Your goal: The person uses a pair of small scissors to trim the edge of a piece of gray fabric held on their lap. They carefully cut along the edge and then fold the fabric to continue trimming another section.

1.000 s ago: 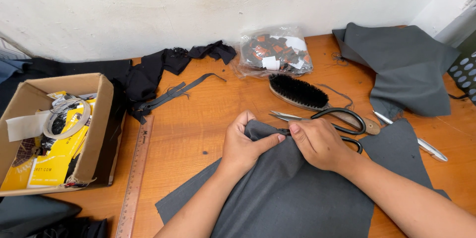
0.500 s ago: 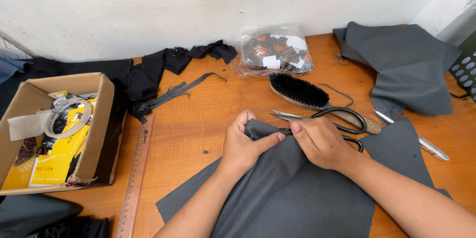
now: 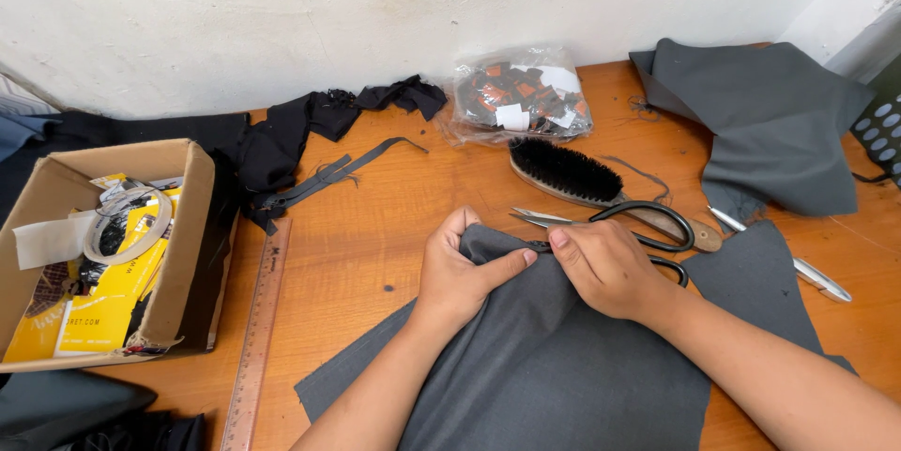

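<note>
Right now the left hand [image 3: 457, 275] and right hand [image 3: 608, 268] pinch a folded corner of grey cloth [image 3: 563, 366] spread on the table [image 3: 375, 226], so slack fingers could let the fold slip near the scissors [image 3: 629, 221].

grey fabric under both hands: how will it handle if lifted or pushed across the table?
Probably floppy: the grey fabric bunches into a soft fold where the left hand and right hand pinch its top edge. Likely light for its area, since it lies thin and flat on the wooden table. Pushed, it would probably wrinkle rather than slide as one piece.
</note>
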